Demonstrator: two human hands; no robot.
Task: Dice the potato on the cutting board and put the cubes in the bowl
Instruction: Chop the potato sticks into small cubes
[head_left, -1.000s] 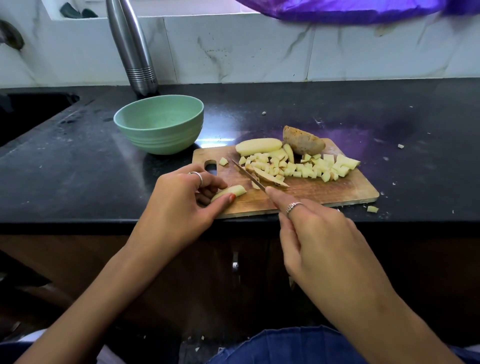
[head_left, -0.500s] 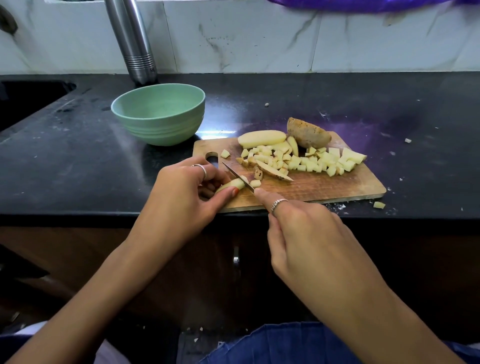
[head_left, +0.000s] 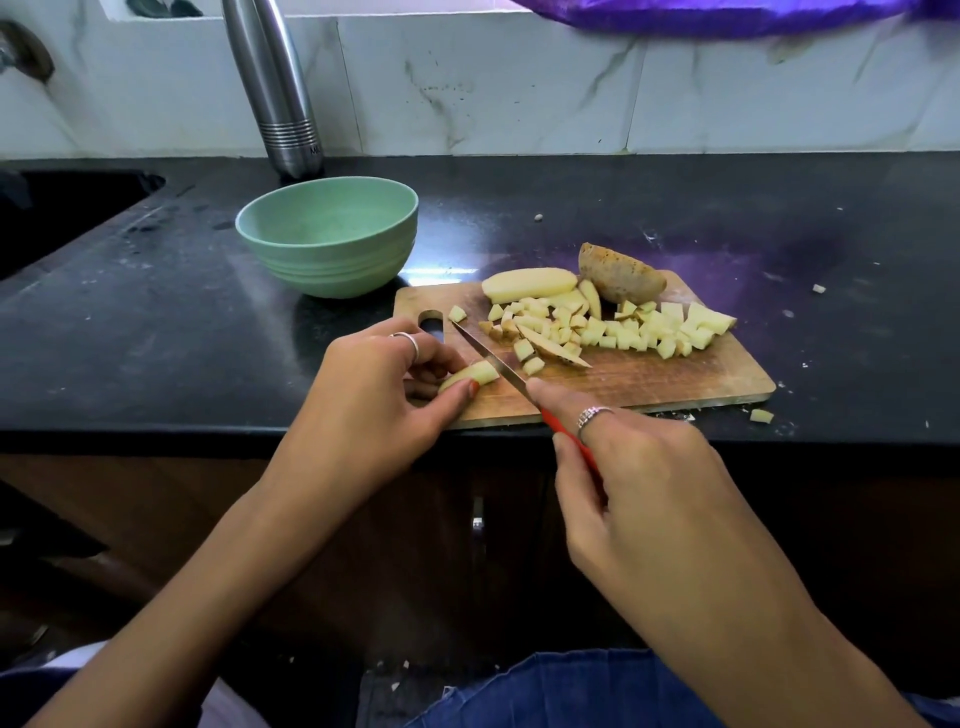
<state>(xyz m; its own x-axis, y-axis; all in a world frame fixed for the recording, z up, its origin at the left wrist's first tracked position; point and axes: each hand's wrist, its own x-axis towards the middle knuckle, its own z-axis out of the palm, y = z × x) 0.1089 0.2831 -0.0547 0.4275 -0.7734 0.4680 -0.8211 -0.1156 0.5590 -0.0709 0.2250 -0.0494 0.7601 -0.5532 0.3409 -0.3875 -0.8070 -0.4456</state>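
A wooden cutting board (head_left: 649, 379) lies on the black counter. My left hand (head_left: 384, 400) pinches a short potato strip (head_left: 475, 375) at the board's near left corner. My right hand (head_left: 634, 483) grips a red-handled knife (head_left: 485, 358), forefinger along the blade's back, with the blade just right of the strip's cut end. A pile of potato cubes (head_left: 623, 327) covers the board's middle. Behind it lie a peeled potato piece (head_left: 530, 283) and an unpeeled piece (head_left: 621, 274). The green bowl (head_left: 327, 241) stands empty behind the board's left end.
A steel bottle (head_left: 275, 88) stands behind the bowl against the tiled wall. A dark sink (head_left: 57, 213) opens at the far left. Stray potato bits lie on the counter, one cube (head_left: 761, 415) off the board's near right corner.
The knife has sliced pieces off the strip, moving left along it. The strip in my left hand is shorter, and fresh cubes lie right of the blade.
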